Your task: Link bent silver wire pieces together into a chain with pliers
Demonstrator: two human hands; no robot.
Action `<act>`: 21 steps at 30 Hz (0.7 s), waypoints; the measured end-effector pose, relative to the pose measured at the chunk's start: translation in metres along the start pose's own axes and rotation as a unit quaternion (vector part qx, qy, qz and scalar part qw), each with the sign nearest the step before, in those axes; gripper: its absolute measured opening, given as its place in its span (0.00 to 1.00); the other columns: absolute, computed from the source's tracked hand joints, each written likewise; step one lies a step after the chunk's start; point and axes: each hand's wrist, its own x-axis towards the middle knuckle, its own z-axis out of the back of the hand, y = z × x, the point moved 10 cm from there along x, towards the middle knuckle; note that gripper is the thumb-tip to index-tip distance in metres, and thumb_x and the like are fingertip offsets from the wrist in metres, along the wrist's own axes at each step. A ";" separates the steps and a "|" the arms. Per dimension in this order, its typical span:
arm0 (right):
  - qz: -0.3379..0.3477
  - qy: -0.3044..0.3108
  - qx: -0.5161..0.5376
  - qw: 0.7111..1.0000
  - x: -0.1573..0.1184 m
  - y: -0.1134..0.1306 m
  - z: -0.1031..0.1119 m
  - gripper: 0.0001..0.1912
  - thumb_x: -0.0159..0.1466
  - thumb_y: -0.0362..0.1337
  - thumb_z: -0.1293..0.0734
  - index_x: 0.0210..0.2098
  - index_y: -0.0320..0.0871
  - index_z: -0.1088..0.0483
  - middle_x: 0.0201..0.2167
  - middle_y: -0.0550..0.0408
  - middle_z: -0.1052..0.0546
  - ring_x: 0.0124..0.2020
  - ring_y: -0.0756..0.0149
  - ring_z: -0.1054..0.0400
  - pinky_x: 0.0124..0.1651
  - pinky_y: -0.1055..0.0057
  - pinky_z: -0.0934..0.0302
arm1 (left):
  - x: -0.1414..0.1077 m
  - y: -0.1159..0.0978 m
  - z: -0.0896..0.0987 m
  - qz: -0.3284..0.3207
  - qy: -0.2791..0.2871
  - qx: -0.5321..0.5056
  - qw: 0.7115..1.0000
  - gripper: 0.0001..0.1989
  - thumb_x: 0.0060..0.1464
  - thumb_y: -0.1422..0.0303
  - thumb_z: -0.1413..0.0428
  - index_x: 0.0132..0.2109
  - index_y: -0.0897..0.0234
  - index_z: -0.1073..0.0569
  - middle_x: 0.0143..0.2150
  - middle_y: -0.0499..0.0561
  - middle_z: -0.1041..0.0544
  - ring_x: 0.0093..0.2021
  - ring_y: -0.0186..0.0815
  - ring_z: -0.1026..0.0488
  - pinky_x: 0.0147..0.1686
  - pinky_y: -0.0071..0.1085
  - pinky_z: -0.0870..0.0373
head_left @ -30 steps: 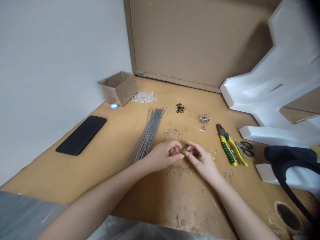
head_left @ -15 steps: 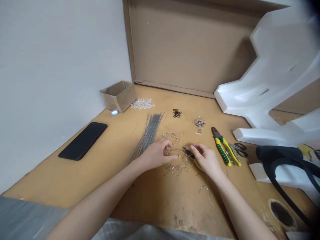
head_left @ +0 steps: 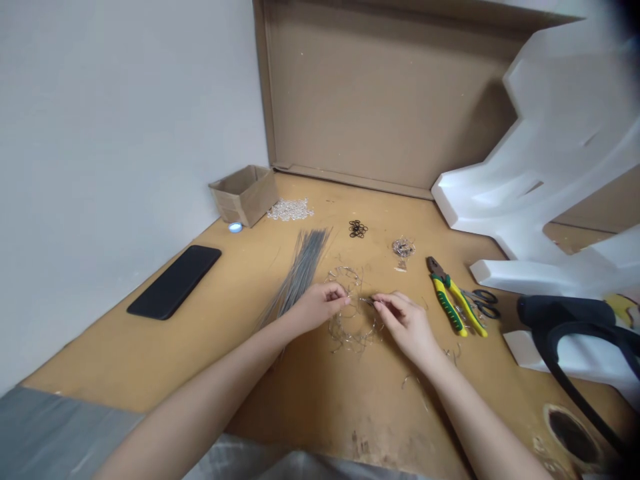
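Observation:
My left hand (head_left: 323, 305) is closed in a pinch on a thin wire just above a loose tangle of wire rings (head_left: 357, 339). Opposite it, my right hand (head_left: 406, 323) has thumb and forefinger pressed together at the wire's other side. Between the two pinches the thin metal wire (head_left: 356, 299) shows faintly. A small dark tip is visible by the right fingertips, too small to name. Beside my left hand lies a bundle of straight grey wires (head_left: 303, 267).
Green-and-yellow pliers (head_left: 453, 300) and scissors (head_left: 484, 303) lie at right. Behind are black rings (head_left: 357, 229), a coiled wire heap (head_left: 403, 247), clear small pieces (head_left: 291, 209) and a cardboard box (head_left: 245, 197). A black phone (head_left: 175, 281) lies left; white foam (head_left: 500, 193) stands right.
My right hand has moved left, closer to my left hand, and its fingers have come together. The dark-jawed, yellow-handled tool beneath it no longer shows clearly. The view has shifted slightly.

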 end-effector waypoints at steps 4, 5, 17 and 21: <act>-0.050 0.032 0.113 0.992 0.000 -0.010 -0.007 0.15 0.62 0.40 0.43 0.41 0.41 0.28 0.32 0.51 0.26 0.24 0.69 0.34 0.31 0.69 0.37 | -0.002 0.003 -0.002 0.046 0.007 -0.034 0.998 0.11 0.48 0.61 0.47 0.27 0.65 0.34 0.16 0.41 0.37 0.17 0.27 0.37 0.18 0.22 0.41; -0.056 0.039 0.140 0.988 0.000 -0.012 -0.008 0.16 0.62 0.39 0.44 0.41 0.41 0.29 0.32 0.51 0.26 0.23 0.70 0.35 0.30 0.69 0.37 | -0.003 0.003 -0.003 0.051 0.009 -0.040 0.998 0.11 0.47 0.61 0.47 0.27 0.64 0.34 0.16 0.41 0.37 0.17 0.27 0.37 0.17 0.22 0.40; -0.013 0.173 0.151 0.973 -0.009 -0.003 -0.031 0.30 0.53 0.27 0.39 0.55 0.44 0.42 0.44 0.50 0.33 0.32 0.72 0.35 0.37 0.71 0.36 | -0.003 0.002 -0.004 0.042 0.018 -0.056 0.997 0.09 0.47 0.63 0.47 0.28 0.65 0.35 0.17 0.41 0.36 0.17 0.27 0.36 0.17 0.22 0.40; -0.016 0.174 0.163 0.971 -0.009 -0.005 -0.033 0.27 0.55 0.30 0.37 0.55 0.44 0.42 0.44 0.50 0.33 0.31 0.73 0.36 0.38 0.70 0.36 | -0.003 0.000 -0.002 0.036 0.016 -0.044 0.998 0.09 0.48 0.63 0.47 0.28 0.65 0.35 0.16 0.41 0.37 0.17 0.26 0.37 0.18 0.22 0.40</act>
